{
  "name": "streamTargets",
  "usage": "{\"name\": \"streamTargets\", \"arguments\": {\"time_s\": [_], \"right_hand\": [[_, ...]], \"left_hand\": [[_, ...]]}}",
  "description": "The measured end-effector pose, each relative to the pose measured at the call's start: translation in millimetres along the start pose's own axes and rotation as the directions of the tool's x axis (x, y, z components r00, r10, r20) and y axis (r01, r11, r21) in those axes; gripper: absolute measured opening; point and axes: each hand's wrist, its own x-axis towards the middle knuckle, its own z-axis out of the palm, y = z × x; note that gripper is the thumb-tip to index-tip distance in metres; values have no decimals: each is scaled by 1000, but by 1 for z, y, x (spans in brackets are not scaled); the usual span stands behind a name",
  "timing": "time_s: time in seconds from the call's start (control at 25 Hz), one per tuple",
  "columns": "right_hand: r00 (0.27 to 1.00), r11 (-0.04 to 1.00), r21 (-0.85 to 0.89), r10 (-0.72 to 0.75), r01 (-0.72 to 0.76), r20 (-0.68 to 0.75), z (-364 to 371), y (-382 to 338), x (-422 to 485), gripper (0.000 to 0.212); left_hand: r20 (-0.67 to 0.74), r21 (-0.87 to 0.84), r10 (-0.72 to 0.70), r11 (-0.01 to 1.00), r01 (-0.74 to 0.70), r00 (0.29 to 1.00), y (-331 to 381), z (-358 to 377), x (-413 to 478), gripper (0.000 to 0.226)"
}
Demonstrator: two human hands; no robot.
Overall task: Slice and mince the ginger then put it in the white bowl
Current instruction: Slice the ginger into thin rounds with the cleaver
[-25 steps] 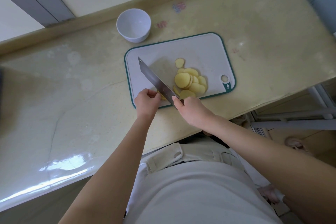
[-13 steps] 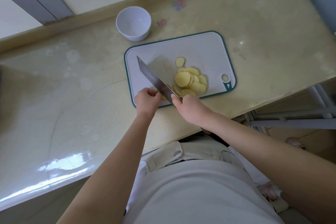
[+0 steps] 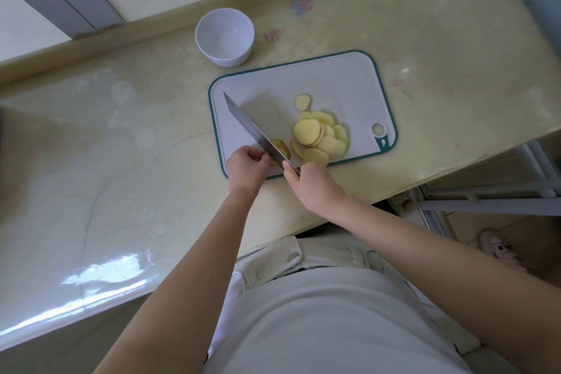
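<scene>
A white cutting board (image 3: 334, 82) with a green rim lies on the counter. On its right half sits a pile of pale yellow ginger slices (image 3: 321, 138). My right hand (image 3: 312, 185) grips the handle of a cleaver (image 3: 252, 127), whose blade runs diagonally across the board's near left part. A small remaining ginger piece (image 3: 280, 147) lies against the blade. My left hand (image 3: 246, 165) pinches that piece with curled fingers, just left of the blade. The white bowl (image 3: 224, 36) stands empty behind the board's left corner.
The beige counter (image 3: 121, 146) stretches wide to the left of the board. Its near edge runs diagonally just below my hands. A raised ledge (image 3: 151, 27) lines the back. Metal rails and floor show at the right beyond the counter's end.
Both hands and the cleaver stay at the board's near left. A freshly cut slice now shows to the right of the blade, beside the piece my left hand holds.
</scene>
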Motion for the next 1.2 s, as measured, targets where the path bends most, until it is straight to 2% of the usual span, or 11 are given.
{"name": "streamTargets", "arguments": {"time_s": [0.16, 0.4, 0.76, 1.08, 1.2], "right_hand": [[999, 1000, -1, 16, -16, -37, -2, 3, 3, 55], [1000, 1000, -16, -20, 20, -20, -13, 5, 4, 56], [999, 999, -25, -25, 24, -25, -16, 4, -5, 57], [999, 997, -71, -31, 33, 27, -16, 6, -9, 54], [999, 995, -93, -36, 36, 5, -13, 5, -8, 55]], "left_hand": [[-4, -1, 18, 1000, -18, 1000, -3, 1, 0, 7], [-3, -126, 36, 991, -36, 999, -12, 1, -1, 11], [7, -51, 58, 997, -57, 998, -11, 2, -2, 3], [9, -45, 46, 998, -46, 999, -8, 1, -3, 5], [3, -38, 39, 999, -39, 999, -8, 2, -2, 6]]}}
